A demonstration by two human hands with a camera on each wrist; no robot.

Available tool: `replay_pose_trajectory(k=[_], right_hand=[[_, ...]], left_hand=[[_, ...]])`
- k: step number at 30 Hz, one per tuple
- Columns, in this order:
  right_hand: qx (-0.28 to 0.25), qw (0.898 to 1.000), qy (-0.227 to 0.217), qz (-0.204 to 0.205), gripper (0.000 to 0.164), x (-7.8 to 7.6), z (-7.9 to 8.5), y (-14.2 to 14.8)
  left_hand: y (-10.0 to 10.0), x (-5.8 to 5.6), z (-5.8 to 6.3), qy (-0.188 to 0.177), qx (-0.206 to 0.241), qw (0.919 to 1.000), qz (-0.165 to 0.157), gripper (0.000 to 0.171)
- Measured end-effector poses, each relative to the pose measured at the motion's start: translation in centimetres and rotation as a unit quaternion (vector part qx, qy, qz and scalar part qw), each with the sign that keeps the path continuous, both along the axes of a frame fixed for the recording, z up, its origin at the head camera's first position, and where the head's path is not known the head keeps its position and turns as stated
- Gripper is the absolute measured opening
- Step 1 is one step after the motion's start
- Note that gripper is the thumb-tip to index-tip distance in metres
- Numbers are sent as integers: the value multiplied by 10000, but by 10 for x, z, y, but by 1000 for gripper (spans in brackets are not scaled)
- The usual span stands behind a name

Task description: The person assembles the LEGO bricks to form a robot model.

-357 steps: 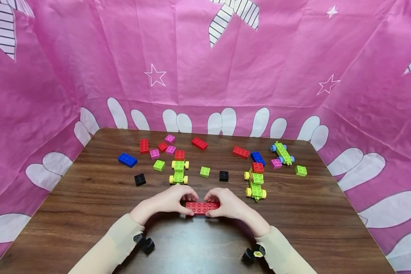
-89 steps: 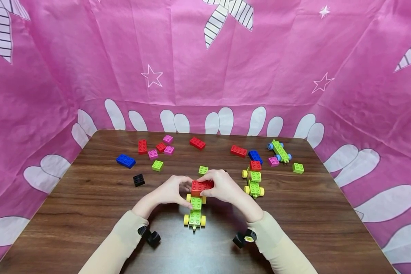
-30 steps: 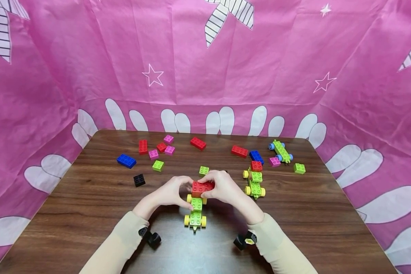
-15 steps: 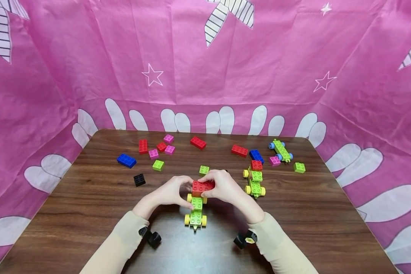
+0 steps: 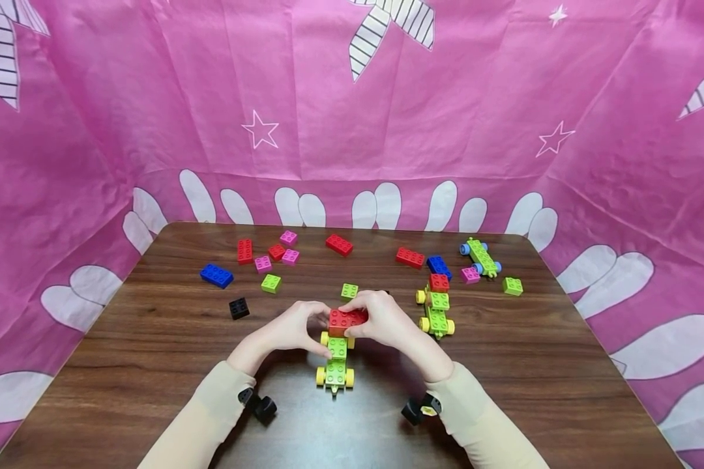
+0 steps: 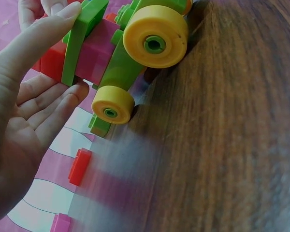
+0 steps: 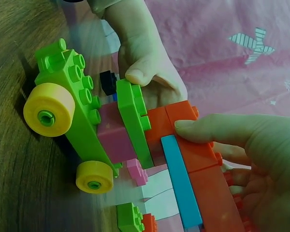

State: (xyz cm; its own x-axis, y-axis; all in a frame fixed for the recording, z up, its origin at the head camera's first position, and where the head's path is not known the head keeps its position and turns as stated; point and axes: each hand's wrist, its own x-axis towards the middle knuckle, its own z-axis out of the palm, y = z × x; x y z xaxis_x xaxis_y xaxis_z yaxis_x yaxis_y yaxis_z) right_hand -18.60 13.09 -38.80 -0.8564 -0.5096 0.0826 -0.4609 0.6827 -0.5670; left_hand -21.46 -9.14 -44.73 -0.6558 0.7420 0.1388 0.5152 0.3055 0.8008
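A lime-green toy car base [image 5: 336, 372] with yellow wheels stands between the hands at the front of the table. In the right wrist view, its pink brick [image 7: 115, 134] bears a lime-green plate [image 7: 134, 123], and red bricks [image 7: 195, 140] with a blue piece [image 7: 182, 182] along their underside sit over that. My left hand [image 5: 296, 329] holds the car, thumb on the green plate [image 6: 82, 41] and fingers on the far side. My right hand [image 5: 384, 326] pinches the red bricks [image 5: 341, 321] between thumb and fingers; part of them is hidden behind it.
A second yellow-wheeled car [image 5: 437, 319] stands to the right, with a blue-wheeled base [image 5: 482, 258] beyond it. Loose blue [image 5: 216, 275], red [image 5: 339, 245], pink [image 5: 290, 256], lime [image 5: 271, 283] and black bricks [image 5: 238, 308] lie across the back of the wooden table.
Since the oldest frame, the nearer yellow-wheeled car has come forward between the hands, and the red bricks held low on the table are now on top of it. Over the last seconds the hands hardly move.
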Motion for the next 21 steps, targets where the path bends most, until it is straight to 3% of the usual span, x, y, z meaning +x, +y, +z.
replay_pose_trajectory(k=[21], right_hand=[[23,9999,64,-118,32,1,-2,0]], left_hand=[[0,1,5,-154,-109,9998,5,52]])
